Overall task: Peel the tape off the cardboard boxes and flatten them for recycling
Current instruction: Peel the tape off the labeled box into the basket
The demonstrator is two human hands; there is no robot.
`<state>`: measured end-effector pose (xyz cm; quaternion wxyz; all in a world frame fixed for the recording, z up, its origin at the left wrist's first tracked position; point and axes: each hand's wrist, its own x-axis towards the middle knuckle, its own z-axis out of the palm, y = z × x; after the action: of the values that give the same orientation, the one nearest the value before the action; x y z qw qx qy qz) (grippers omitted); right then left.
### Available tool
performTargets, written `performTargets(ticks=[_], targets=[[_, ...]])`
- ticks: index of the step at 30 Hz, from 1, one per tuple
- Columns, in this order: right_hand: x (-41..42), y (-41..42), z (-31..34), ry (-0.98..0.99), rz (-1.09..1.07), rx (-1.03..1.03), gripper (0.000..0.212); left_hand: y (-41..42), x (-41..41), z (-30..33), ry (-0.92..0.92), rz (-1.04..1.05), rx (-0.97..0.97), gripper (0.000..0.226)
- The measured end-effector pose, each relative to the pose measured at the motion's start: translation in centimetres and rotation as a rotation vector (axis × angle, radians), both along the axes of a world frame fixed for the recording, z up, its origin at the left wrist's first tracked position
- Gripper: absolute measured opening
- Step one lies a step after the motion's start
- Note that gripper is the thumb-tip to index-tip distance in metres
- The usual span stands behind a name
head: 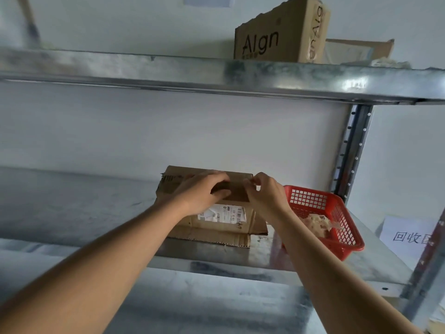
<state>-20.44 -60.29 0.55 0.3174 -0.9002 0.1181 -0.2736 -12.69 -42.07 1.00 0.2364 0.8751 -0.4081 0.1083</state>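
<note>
Metal shelf (96, 213) | left hand (202, 194) grips box (216, 227) | right hand (265, 194) pinches tape

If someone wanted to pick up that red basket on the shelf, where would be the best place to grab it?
Probably the red basket by its near rim, coming from the front right. The person's right hand and forearm cross its left side, the shelf post stands behind it, and crumpled tape scraps lie inside.
</note>
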Motion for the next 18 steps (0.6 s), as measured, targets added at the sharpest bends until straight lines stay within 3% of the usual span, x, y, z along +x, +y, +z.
performTargets(ticks=[3, 6, 9, 12, 15, 18], targets=[[0.1, 1.6, -0.3, 0.015, -0.029, 0.114, 0.026, 1.7, 0.4, 0.1, -0.071, 0.060, -0.040, 0.030], [0.0, 2.9, -0.4, 0.014, -0.026, 0.227, 0.047, 4.1, 1.5, 0.8, -0.129, 0.360, -0.067, 0.038], [-0.7, 4.5, -0.6, -0.008, -0.008, 0.362, 0.062, 7.3, 2.7, 1.6, 0.099, 0.459, -0.193, 0.024], [-1.7, 6.1, -0.3, -0.001, 0.046, 0.493, 0.043, 9.4, 2.0, 3.0, 0.326, 0.472, -0.210, 0.014], [-2.8, 7.5, 0.4, 0.031, 0.085, 0.609, 0.024, 10.6, 1.8, 3.7, 0.446, 0.559, -0.150, 0.049], [-4.0, 8.4, 0.1, 0.042, 0.128, 0.657, 0.021, 12.0, 2.0, 3.2, 0.487, 0.576, -0.082, 0.130]])
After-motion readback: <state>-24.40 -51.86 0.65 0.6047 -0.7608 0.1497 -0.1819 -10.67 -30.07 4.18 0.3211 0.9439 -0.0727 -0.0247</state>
